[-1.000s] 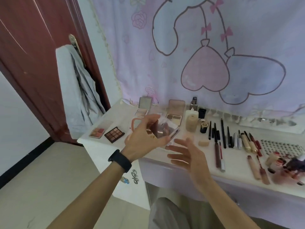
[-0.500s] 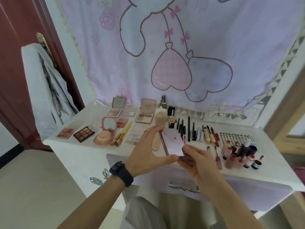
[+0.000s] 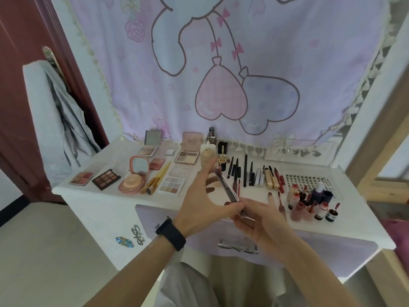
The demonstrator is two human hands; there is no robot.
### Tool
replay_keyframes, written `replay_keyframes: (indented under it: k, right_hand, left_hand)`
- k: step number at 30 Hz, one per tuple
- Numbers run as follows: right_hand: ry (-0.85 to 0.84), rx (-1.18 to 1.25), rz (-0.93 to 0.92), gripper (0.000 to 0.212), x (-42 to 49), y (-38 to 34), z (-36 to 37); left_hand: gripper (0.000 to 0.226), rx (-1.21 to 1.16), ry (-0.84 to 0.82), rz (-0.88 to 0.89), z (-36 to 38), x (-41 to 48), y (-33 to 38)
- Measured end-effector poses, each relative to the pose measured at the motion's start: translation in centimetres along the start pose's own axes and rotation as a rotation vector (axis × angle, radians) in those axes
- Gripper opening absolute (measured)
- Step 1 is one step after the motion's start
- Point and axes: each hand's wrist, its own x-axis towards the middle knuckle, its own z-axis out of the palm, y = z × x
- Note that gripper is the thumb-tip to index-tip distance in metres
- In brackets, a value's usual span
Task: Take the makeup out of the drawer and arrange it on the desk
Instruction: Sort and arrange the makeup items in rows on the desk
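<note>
A thin clear-lidded palette (image 3: 228, 189) is held on edge above the front of the white desk (image 3: 93, 193), and I see it almost side-on. My left hand (image 3: 202, 203) holds its raised lid between thumb and fingers. My right hand (image 3: 256, 220) grips the lower corner of its base. The lilac drawer (image 3: 332, 247) under the desk top is pushed in, with a silver bow handle (image 3: 238, 245). Makeup lies in rows on the desk: palettes (image 3: 106, 179), a pink round compact (image 3: 132, 182), pencils (image 3: 245, 171) and small bottles (image 3: 309, 207).
A pastel cartoon curtain (image 3: 221, 74) hangs behind the desk. A dark red door (image 3: 26, 41) with a grey garment (image 3: 55, 120) on it stands at the left. A wooden frame (image 3: 376, 134) rises at the right. My knees show below the drawer.
The view swung right and down toward the desk. Both hands, apart and spread a second ago, have come together on the palette, and it has turned from flat-facing to nearly edge-on.
</note>
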Motion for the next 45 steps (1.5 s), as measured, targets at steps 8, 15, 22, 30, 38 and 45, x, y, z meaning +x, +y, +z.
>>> replay_keyframes:
  k: [8,15,22,30,38,45]
  right_hand:
    - [-0.065,-0.287,-0.026,0.053,-0.4,-1.3,0.1]
    - [-0.038,-0.450,-0.103,0.068,-0.3,-1.6,0.7]
    - [-0.159,-0.370,-0.044,0.042,0.4,-1.5,0.6]
    - [-0.298,-0.570,-0.046,0.069,1.2,-2.7,0.9]
    - [-0.317,-0.631,-0.053,0.066,1.8,-2.9,0.9]
    - [-0.255,-0.624,-0.093,0.046,1.7,-2.8,1.2]
  left_hand:
    - [0.116,0.160,-0.090,0.048,0.1,0.1,0.1]
    - [0.110,0.201,-0.095,0.044,0.1,-0.2,-0.1]
    - [0.111,0.188,-0.151,0.007,-0.6,-0.4,-0.4]
    - [0.105,0.159,-0.234,0.061,-1.8,-0.1,-0.1]
    - [0.104,0.178,-0.294,0.085,-2.1,-0.2,-0.5]
    - [0.096,-0.043,-0.200,-0.076,-2.5,0.2,-0.3]
